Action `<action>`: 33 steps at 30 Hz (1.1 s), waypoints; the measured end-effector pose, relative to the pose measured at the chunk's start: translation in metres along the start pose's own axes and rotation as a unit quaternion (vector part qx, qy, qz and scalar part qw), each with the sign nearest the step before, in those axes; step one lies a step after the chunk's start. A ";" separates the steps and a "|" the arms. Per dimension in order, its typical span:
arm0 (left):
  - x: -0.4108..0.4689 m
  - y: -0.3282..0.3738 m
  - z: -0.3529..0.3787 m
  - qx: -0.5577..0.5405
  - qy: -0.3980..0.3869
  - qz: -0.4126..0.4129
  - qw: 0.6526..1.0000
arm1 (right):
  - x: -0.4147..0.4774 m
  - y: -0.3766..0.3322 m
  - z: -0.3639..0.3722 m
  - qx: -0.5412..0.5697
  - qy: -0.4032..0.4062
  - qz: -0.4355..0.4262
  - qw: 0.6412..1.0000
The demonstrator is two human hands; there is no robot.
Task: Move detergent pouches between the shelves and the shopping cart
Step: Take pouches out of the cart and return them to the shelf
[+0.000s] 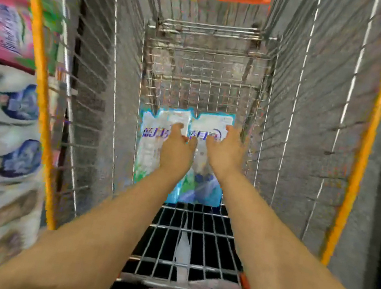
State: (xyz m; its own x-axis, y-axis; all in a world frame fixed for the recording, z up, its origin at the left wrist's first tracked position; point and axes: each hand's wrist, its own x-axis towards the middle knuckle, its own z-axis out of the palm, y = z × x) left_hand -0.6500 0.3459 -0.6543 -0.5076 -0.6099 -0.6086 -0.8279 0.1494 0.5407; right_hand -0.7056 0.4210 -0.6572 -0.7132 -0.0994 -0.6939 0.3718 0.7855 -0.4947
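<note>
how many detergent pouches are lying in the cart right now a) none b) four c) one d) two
d, a left pouch and a right pouch lie side by side on the floor of the cart, under the left hand and right hand.

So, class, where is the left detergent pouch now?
Head view, centre: the left pouch lies in the shopping cart, beside a second pouch, under the left hand.

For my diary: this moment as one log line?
place: inside shopping cart | left hand: open over left detergent pouch | right hand: open over right detergent pouch | touch: unclear
</note>
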 end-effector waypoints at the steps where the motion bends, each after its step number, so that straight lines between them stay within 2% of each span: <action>1: 0.003 -0.014 0.012 0.004 -0.023 -0.019 1.000 | 0.008 0.014 0.011 0.010 -0.011 0.038 0.999; 3: 0.008 -0.035 0.031 0.006 -0.051 -0.050 0.997 | 0.024 0.045 0.033 0.044 -0.010 0.093 0.995; 6: 0.016 -0.050 0.049 0.012 -0.046 -0.079 0.996 | 0.039 0.084 0.065 0.091 -0.012 0.151 0.984; 9: 0.020 -0.048 0.059 -0.013 -0.035 -0.049 0.998 | 0.046 0.089 0.075 0.100 0.006 0.183 0.978; 13: 0.030 -0.047 0.064 0.017 -0.046 -0.015 0.999 | 0.053 0.089 0.072 0.100 -0.047 0.191 0.975; 16: 0.034 -0.048 0.062 0.035 -0.058 -0.015 0.998 | 0.048 0.076 0.062 0.101 -0.073 0.152 0.980; 19: 0.031 -0.045 0.056 0.016 -0.067 -0.015 0.998 | 0.039 0.067 0.055 0.081 -0.063 0.091 0.991; 22: 0.022 -0.031 0.044 -0.010 -0.085 -0.001 0.996 | 0.026 0.051 0.035 0.117 -0.043 0.098 0.987; 25: 0.009 -0.013 0.030 -0.021 -0.083 -0.024 0.996 | 0.016 0.037 0.003 0.197 -0.021 0.116 0.973; 28: -0.005 0.006 0.018 -0.075 -0.089 -0.044 0.992 | 0.005 0.021 -0.029 0.240 -0.005 0.091 0.967; 33: -0.014 0.056 -0.024 -0.208 -0.075 -0.052 0.974 | -0.025 -0.029 -0.065 0.254 0.008 -0.004 0.967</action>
State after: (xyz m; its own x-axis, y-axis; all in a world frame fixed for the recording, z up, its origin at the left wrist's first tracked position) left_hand -0.6839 0.3445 -0.6016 -0.4818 -0.4794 -0.7335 -0.7239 -0.2539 0.6414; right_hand -0.7369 0.4404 -0.5916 -0.7253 -0.0917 -0.6823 0.6066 0.3836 -0.6963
